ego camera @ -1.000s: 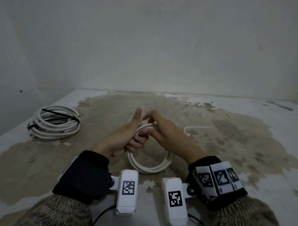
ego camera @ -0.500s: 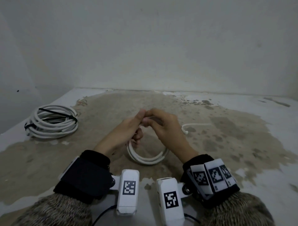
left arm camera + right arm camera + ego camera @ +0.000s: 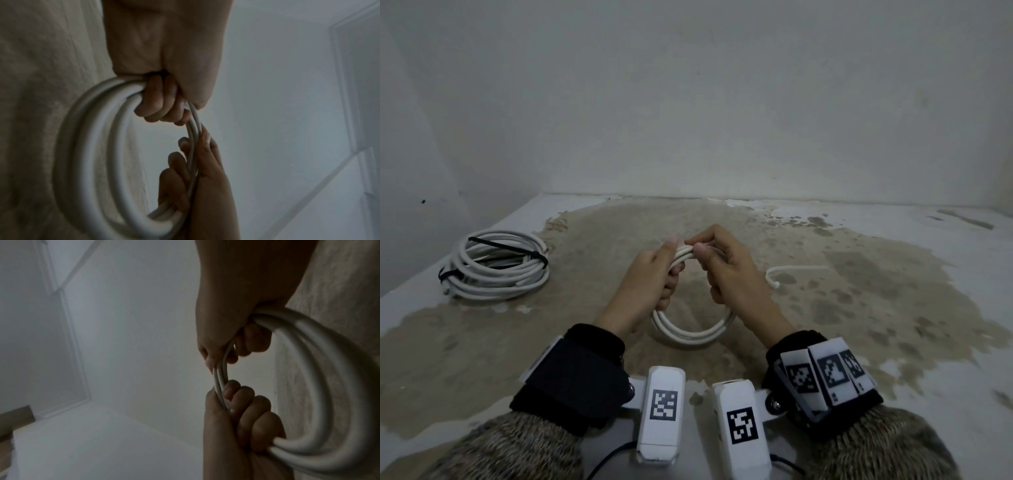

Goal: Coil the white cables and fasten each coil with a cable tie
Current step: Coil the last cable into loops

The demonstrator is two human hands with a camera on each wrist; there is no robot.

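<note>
I hold a small white cable coil (image 3: 691, 334) upright over the stained floor, both hands gripping its top strands. My left hand (image 3: 657, 270) wraps its fingers round the bundle, thumb on top. Beside it, my right hand (image 3: 722, 263) pinches the same strands, and the hands nearly touch. In the left wrist view my left hand (image 3: 162, 100) has its fingers curled round the coil (image 3: 86, 154). The right wrist view shows my right hand (image 3: 236, 340) closed round the coil (image 3: 329, 386). The cable's loose end (image 3: 791, 270) lies on the floor to the right. No cable tie shows in either hand.
A larger white cable coil (image 3: 496, 270), bound with black cable ties (image 3: 534, 255), lies on the floor at the left near the wall. White walls (image 3: 688, 102) close off the back and left. The floor (image 3: 876, 308) is stained brown.
My left thumb, raised a second ago, has come down onto the strands. My right hand has shifted to grip the coil's top beside the left hand. The coil hangs in about the same place.
</note>
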